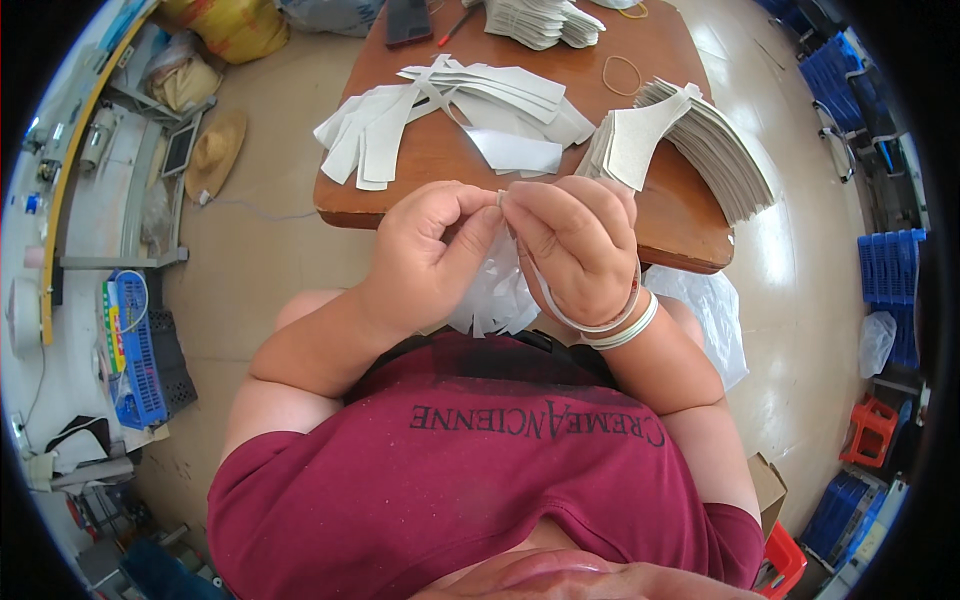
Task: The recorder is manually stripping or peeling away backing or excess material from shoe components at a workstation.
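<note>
My left hand [430,250] and my right hand [580,245] meet in front of the near table edge. Both are closed in a pinch, fingertips nearly touching. A tiny pale bit [501,198] shows between them; its kind is too small to make out. White bands [630,325] circle my right wrist. Below the hands, white strips or scraps [495,290] lie over my lap, partly hidden. Just beyond, cut white sheets [385,135] are fanned out on the table, with a loose white piece [515,152] nearest my fingers. A curved stack of white cut pieces [715,150] stands at the right.
The brown table [350,205] holds another white stack [535,22], a rubber band [622,75], a dark phone [408,22] and a red-tipped pen [447,38]. Shelving and a blue basket [137,350] line the left. Blue crates [890,270] and a red stool [870,430] stand right.
</note>
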Tool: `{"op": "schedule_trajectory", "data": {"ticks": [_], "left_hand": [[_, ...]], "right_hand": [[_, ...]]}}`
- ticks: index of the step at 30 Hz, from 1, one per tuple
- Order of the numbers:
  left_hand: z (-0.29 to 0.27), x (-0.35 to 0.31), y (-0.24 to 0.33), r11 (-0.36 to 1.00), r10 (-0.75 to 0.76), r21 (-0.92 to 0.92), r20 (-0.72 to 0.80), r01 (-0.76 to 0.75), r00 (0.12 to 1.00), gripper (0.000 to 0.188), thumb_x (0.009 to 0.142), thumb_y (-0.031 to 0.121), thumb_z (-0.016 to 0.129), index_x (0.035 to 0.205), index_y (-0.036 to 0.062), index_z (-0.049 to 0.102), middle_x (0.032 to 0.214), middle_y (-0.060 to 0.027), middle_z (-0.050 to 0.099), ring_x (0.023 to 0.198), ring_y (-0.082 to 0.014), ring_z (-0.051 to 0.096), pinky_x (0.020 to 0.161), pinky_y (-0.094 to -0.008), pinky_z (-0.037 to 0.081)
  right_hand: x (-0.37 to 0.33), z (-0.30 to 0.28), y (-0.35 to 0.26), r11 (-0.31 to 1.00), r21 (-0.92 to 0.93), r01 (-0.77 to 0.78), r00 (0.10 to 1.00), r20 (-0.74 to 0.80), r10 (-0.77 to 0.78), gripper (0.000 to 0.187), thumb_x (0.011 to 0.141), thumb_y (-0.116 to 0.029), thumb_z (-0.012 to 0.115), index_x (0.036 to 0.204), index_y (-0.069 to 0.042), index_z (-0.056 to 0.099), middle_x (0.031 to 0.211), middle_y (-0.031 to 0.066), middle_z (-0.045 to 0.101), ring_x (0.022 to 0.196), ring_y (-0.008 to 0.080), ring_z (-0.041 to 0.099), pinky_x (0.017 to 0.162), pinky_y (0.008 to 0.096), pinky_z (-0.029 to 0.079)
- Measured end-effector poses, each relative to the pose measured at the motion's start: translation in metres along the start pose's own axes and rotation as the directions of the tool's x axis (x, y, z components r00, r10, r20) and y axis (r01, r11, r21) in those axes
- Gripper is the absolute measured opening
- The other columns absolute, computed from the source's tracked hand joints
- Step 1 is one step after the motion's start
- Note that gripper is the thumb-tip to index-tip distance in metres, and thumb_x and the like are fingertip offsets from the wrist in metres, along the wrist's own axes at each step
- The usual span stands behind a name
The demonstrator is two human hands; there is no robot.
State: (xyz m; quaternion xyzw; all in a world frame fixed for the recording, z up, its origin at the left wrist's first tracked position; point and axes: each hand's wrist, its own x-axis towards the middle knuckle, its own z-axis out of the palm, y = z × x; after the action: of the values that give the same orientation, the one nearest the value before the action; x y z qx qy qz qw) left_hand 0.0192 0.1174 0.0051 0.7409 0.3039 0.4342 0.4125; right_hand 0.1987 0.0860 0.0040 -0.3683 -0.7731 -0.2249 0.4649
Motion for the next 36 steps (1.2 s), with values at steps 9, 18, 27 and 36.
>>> {"op": "schedule_trajectory", "data": {"ticks": [9, 18, 27, 36], "left_hand": [[0.000, -0.002, -0.003, 0.989, -0.128, -0.088, -0.051, 0.123, 0.990, 0.014, 0.096, 0.010, 0.062, 0.100, -0.0028, 0.065, 0.085, -0.0051, 0.065, 0.074, -0.0094, 0.059, 0.065, -0.0235, 0.048], [-0.001, 0.011, 0.002, 0.867, -0.327, -0.368, 0.088, 0.336, 0.941, 0.016, 0.096, 0.011, 0.057, 0.103, -0.0017, 0.064, 0.085, -0.0030, 0.065, 0.073, -0.0091, 0.058, 0.066, -0.0230, 0.046], [-0.023, 0.032, -0.022, 0.872, -0.386, -0.375, -0.128, 0.315, 0.914, 0.019, 0.102, 0.021, 0.051, 0.100, 0.0050, 0.062, 0.076, 0.0016, 0.058, 0.062, -0.0050, 0.052, 0.054, -0.0220, 0.043], [-0.077, 0.056, -0.038, 0.769, -0.403, -0.623, -0.297, 0.144, 0.866, 0.016, 0.102, 0.020, 0.050, 0.106, 0.0084, 0.060, 0.093, -0.0027, 0.065, 0.083, -0.0134, 0.063, 0.074, -0.0308, 0.052]], "right_hand": [[0.005, -0.003, 0.006, 0.984, 0.174, -0.031, 0.995, 0.099, 0.014, 0.020, 0.069, -0.005, 0.067, 0.088, 0.000, 0.070, 0.106, 0.0077, 0.067, 0.088, 0.0207, 0.061, 0.073, 0.0328, 0.046], [0.000, -0.003, 0.007, 0.988, 0.139, -0.066, 0.993, 0.104, 0.052, 0.020, 0.068, -0.006, 0.067, 0.088, -0.002, 0.068, 0.111, 0.0095, 0.066, 0.093, 0.0229, 0.062, 0.075, 0.0342, 0.046], [-0.001, -0.002, -0.008, 0.857, 0.515, -0.034, 0.969, 0.228, -0.098, 0.018, 0.071, -0.004, 0.064, 0.088, -0.001, 0.057, 0.102, 0.0147, 0.065, 0.100, 0.0316, 0.064, 0.093, 0.0437, 0.050], [-0.019, -0.012, -0.008, 0.880, 0.350, -0.321, 0.686, 0.727, -0.039, 0.015, 0.073, 0.000, 0.064, 0.081, -0.005, 0.053, 0.079, 0.0142, 0.059, 0.075, 0.0353, 0.060, 0.070, 0.0432, 0.049]]}}
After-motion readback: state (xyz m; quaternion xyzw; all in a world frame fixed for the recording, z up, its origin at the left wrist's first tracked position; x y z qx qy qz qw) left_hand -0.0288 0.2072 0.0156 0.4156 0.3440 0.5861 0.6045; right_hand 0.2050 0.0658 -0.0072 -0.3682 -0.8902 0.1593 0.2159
